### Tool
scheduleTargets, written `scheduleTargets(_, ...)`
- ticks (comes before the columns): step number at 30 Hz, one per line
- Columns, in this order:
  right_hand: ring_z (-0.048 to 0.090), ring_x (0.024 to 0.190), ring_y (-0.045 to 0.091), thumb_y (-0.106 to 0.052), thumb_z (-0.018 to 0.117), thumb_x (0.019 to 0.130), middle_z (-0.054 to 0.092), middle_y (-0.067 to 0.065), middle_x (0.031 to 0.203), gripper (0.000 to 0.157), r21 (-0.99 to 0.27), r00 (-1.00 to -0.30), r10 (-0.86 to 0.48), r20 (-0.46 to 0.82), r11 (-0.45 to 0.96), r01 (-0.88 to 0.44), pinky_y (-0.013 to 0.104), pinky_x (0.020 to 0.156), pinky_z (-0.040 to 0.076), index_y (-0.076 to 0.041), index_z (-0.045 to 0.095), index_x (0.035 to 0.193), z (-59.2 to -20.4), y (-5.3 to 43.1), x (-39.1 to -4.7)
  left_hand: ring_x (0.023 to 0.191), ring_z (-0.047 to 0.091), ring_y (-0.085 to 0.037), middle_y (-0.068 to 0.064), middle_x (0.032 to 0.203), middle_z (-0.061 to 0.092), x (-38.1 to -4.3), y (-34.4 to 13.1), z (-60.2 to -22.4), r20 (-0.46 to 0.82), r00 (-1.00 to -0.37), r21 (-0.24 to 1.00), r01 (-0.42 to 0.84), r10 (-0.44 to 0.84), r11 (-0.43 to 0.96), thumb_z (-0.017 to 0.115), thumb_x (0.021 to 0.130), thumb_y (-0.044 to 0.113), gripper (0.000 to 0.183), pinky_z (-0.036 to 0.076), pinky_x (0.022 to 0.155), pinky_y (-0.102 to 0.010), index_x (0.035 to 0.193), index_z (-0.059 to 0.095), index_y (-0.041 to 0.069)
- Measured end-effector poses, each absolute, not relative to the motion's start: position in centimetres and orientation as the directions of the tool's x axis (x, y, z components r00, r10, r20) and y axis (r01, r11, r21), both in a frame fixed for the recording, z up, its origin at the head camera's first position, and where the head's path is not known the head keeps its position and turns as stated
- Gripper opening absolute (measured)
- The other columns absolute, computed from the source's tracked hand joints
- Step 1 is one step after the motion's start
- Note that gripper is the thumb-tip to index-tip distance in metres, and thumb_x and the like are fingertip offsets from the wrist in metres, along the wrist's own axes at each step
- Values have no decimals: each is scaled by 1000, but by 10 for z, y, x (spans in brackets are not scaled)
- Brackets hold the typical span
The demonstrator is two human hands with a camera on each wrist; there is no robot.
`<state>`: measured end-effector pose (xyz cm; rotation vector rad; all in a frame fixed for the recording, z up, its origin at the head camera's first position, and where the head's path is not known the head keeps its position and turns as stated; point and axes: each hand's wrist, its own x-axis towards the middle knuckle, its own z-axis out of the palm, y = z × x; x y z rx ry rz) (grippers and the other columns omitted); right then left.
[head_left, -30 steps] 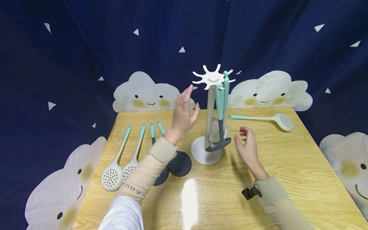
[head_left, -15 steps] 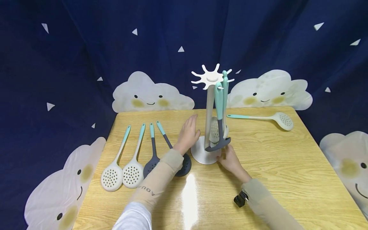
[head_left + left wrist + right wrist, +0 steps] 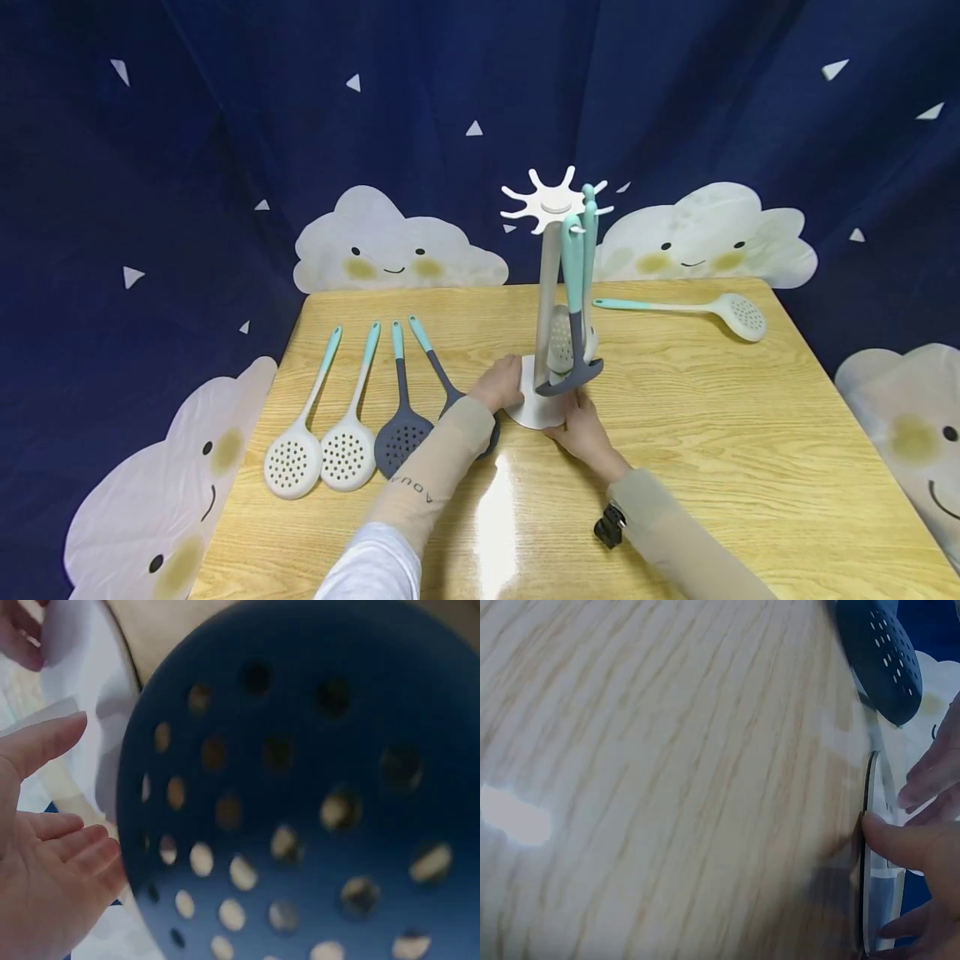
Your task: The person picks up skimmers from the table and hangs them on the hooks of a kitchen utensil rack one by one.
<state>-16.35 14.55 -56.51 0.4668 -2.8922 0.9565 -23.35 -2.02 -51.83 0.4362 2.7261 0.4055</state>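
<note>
A utensil stand [image 3: 548, 275], with a white hooked top and a round base, stands upright at the table's centre. From its right-hand hooks hang a dark ladle-like utensil [image 3: 576, 350] with a mint handle and a pale perforated skimmer [image 3: 560, 337]; another mint handle overlaps there. My left hand [image 3: 498, 383] is at the base's left edge; in the left wrist view its fingers [image 3: 75, 847] look fairly straight, thumb apart. My right hand [image 3: 587, 429] holds the base's front-right rim, its thumb [image 3: 889, 838] against the edge in the right wrist view. Its far fingers are partly hidden.
On the left lie two pale skimmers [image 3: 292, 463] [image 3: 347, 454] and two dark ones [image 3: 403, 437] [image 3: 448, 387], the last partly under my left forearm. Another pale skimmer [image 3: 742, 317] lies at the back right. A dark blue curtain [image 3: 420, 100] hangs behind the wooden table [image 3: 750, 433].
My left hand has come down from beside the stand's top to its base. My right hand has moved left onto the base's rim. The stand shows no clear shift.
</note>
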Motion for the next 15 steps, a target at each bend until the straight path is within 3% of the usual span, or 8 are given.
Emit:
scheduleTargets(10, 30, 121, 53, -23, 78, 69, 28, 40, 134, 92, -483, -953, -254, 163, 822, -301, 58, 98, 28, 19, 26, 132, -566, 141, -162, 132, 28, -26, -14, 143, 27, -232, -15, -528, -398, -875, 295, 163, 276, 941, 67, 82, 24, 75, 33, 103, -33, 139, 27, -3)
scheduleTargets(15, 31, 121, 52, -22, 80, 66, 31, 40, 131, 93, -474, -958, -239, 157, 833, -285, 57, 99, 27, 19, 28, 131, -568, 139, -165, 130, 29, -26, -13, 142, 28, -233, -13, -531, -399, -880, 289, 147, 259, 946, 68, 81, 25, 76, 36, 101, -32, 139, 29, -4)
